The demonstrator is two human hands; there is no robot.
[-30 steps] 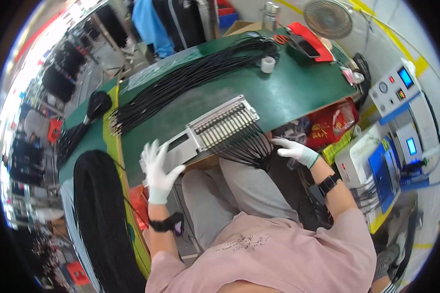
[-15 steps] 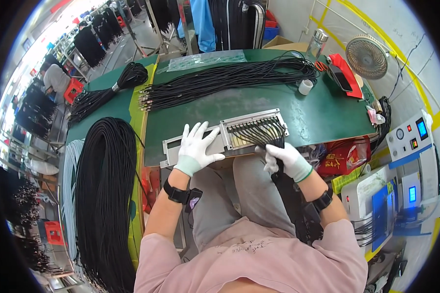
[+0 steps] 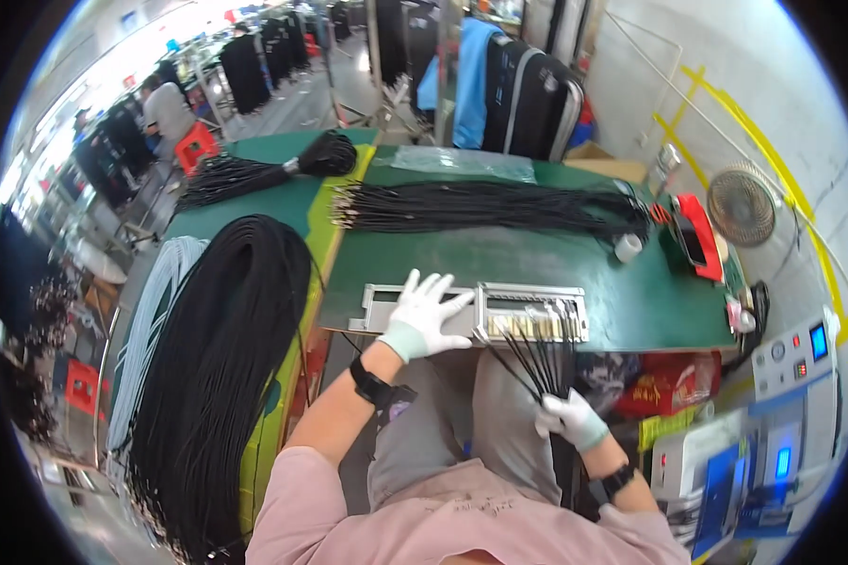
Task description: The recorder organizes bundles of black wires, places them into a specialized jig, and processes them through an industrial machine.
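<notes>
A silver metal fixture lies along the near edge of the green table, its right section a rectangular frame with pale inner pieces. My left hand, in a white glove, rests on the fixture's left plate with fingers spread. Below the frame, my gloved right hand is closed round a bunch of black cables. The cables fan up from that hand, their tips over the frame's near side and slightly blurred. I cannot tell whether the tips still touch the frame.
Across the table lies a long bundle of black cables. Thick black cable coils hang at the left. A white tape roll, a phone and a fan are at the right, with a machine nearer me.
My right hand has drawn the black cables down toward me, and their ends have left the frame's far row. My left hand stays spread on the plate. The view has shifted.
</notes>
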